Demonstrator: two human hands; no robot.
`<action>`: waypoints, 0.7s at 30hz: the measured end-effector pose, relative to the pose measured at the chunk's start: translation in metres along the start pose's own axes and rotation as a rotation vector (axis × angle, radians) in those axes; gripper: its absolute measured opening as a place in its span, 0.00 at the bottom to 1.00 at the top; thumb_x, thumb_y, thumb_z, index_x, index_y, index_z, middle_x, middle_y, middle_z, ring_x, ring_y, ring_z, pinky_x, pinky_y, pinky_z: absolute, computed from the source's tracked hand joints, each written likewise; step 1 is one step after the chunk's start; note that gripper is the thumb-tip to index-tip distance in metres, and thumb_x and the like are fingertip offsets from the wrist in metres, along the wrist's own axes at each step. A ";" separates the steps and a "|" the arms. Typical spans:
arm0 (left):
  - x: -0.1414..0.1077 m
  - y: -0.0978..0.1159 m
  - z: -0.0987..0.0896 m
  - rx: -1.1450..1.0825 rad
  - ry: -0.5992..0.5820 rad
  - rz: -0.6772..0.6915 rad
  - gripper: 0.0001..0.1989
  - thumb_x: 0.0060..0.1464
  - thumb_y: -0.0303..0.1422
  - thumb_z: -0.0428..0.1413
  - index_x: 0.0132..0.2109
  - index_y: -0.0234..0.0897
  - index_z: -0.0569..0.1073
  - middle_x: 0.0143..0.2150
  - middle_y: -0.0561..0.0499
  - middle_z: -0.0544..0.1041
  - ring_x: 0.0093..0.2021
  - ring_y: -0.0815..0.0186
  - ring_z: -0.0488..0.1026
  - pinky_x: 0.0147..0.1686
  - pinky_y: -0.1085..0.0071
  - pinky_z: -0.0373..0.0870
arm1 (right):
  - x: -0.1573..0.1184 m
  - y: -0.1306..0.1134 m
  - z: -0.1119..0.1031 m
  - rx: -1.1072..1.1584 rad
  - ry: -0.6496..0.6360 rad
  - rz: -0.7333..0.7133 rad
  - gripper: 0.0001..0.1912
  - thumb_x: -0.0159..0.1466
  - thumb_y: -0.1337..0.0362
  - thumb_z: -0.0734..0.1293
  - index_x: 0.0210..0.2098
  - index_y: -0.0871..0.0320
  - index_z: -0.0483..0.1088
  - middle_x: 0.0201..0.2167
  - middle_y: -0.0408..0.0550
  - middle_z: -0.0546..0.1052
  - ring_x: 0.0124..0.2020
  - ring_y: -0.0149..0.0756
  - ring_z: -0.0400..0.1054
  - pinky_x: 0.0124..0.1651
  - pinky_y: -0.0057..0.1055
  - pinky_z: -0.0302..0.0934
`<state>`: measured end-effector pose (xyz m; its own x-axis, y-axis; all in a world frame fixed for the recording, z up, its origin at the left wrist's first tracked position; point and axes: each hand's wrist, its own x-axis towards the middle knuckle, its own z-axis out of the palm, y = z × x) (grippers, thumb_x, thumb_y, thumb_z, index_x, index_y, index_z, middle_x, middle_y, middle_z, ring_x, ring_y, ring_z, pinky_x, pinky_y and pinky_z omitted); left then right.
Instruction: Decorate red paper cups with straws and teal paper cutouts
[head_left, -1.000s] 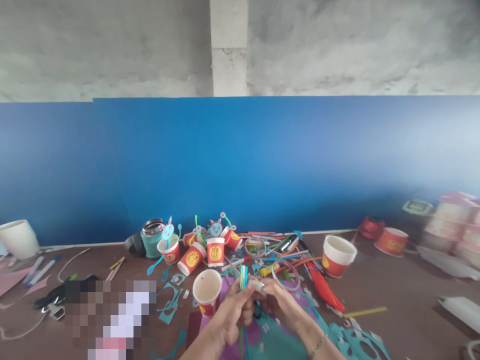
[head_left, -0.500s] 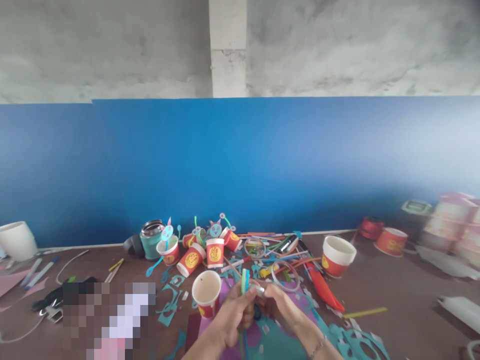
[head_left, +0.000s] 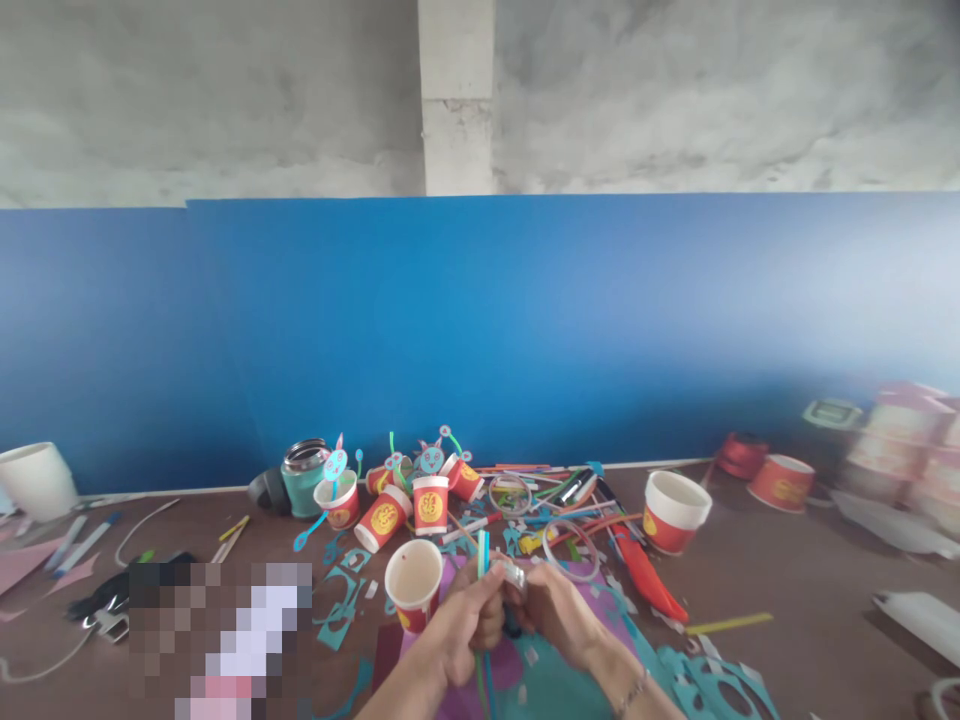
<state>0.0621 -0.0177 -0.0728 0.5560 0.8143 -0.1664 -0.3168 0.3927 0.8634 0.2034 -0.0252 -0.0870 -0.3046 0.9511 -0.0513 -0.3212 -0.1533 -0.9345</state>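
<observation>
My left hand is closed around a small bundle of thin green and blue drinking straws, held upright, their lower ends hanging below the fist. My right hand is closed beside it, fingertips pinching a shiny, clear piece that looks like tape and spans toward the straws. What lies behind the fingers is hidden. Just left of the left hand stands an open red and white paper cup. Beneath both hands lie purple paper and teal paper.
Decorated paper cups cluster at the back beside a teal flask. Behind the right hand lie straws, pens and a tape ring. A red pouch and stacked cups sit to the right; teal cut-outs litter the front.
The straws have shifted slightly left with my left hand. The clear piece between the hands shows more now, and the hands remain close together.
</observation>
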 end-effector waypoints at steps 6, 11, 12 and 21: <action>0.002 -0.003 -0.003 -0.002 -0.008 -0.018 0.29 0.37 0.55 0.63 0.36 0.39 0.63 0.12 0.69 0.49 0.14 0.79 0.37 0.15 0.74 0.31 | 0.001 0.007 -0.005 -0.016 0.040 0.003 0.16 0.53 0.50 0.63 0.20 0.57 0.63 0.19 0.40 0.62 0.21 0.29 0.52 0.25 0.29 0.46; 0.003 -0.005 -0.005 0.004 -0.006 -0.019 0.28 0.38 0.53 0.63 0.38 0.39 0.63 0.13 0.68 0.49 0.14 0.79 0.37 0.16 0.74 0.31 | 0.000 0.005 -0.004 0.004 0.005 0.021 0.14 0.53 0.52 0.62 0.20 0.56 0.63 0.20 0.40 0.62 0.22 0.30 0.52 0.26 0.29 0.46; 0.003 -0.006 -0.005 0.008 -0.009 -0.023 0.28 0.38 0.53 0.63 0.38 0.39 0.63 0.12 0.69 0.49 0.14 0.78 0.37 0.16 0.74 0.31 | -0.001 0.003 -0.003 0.017 -0.010 0.028 0.13 0.53 0.53 0.62 0.21 0.56 0.63 0.20 0.41 0.62 0.22 0.30 0.51 0.27 0.30 0.46; 0.001 -0.003 -0.001 0.000 -0.006 -0.027 0.29 0.36 0.53 0.64 0.38 0.40 0.63 0.13 0.69 0.49 0.14 0.78 0.37 0.16 0.75 0.31 | -0.001 -0.002 0.003 0.024 0.025 0.014 0.06 0.50 0.61 0.61 0.19 0.55 0.61 0.18 0.40 0.61 0.21 0.30 0.49 0.26 0.30 0.46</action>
<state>0.0630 -0.0178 -0.0760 0.5689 0.8009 -0.1869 -0.3012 0.4144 0.8588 0.2020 -0.0263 -0.0837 -0.2864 0.9553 -0.0734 -0.3384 -0.1726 -0.9251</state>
